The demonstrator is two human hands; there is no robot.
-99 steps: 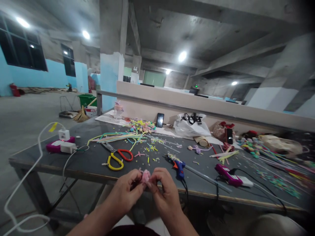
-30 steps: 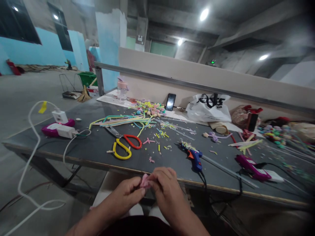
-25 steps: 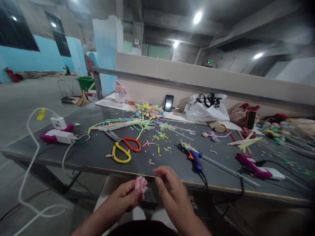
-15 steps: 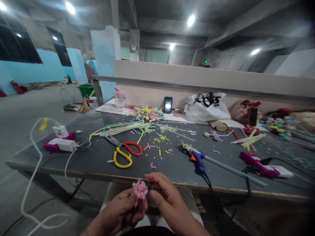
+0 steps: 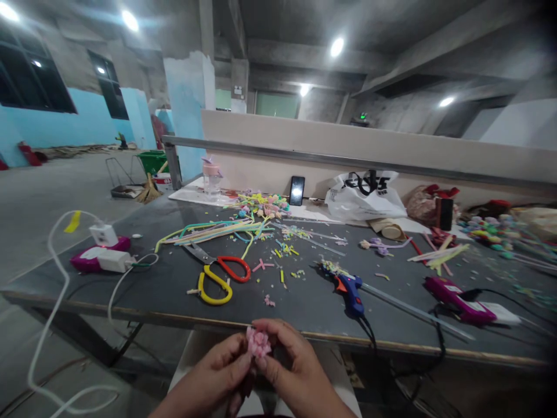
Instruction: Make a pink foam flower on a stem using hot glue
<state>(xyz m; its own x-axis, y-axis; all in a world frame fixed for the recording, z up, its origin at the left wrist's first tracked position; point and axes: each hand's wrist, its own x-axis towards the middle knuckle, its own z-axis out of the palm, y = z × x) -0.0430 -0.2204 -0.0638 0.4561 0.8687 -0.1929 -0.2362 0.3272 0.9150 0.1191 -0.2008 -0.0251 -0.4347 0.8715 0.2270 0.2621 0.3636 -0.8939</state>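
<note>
A small pink flower [image 5: 258,342], made of short fuzzy-looking pieces, is held in front of the table edge. My left hand [image 5: 224,363] pinches it from the left and below, the fingers partly hidden. From the other side, my right hand [image 5: 289,360] closes on its petals with thumb and fingertips. Beyond my hands, a tiny pink cluster [image 5: 269,301] lies on the tabletop. Scissors [image 5: 217,278] with one red and one yellow handle rest to the left. Over to the right lies a blue glue gun [image 5: 351,290] with a clear glue stick in its back.
Long pastel stems [image 5: 217,227] and cut scraps [image 5: 285,251] cover the middle of the table [image 5: 161,296]. Purple power strips [image 5: 93,258] with cables sit at both sides. At the back stand a phone [image 5: 296,190], a bottle [image 5: 212,179] and a white plastic bag [image 5: 365,200].
My right hand has moved in from beside the flower and now grips its petals. The flower has shifted slightly right and down, and my left hand has moved with it.
</note>
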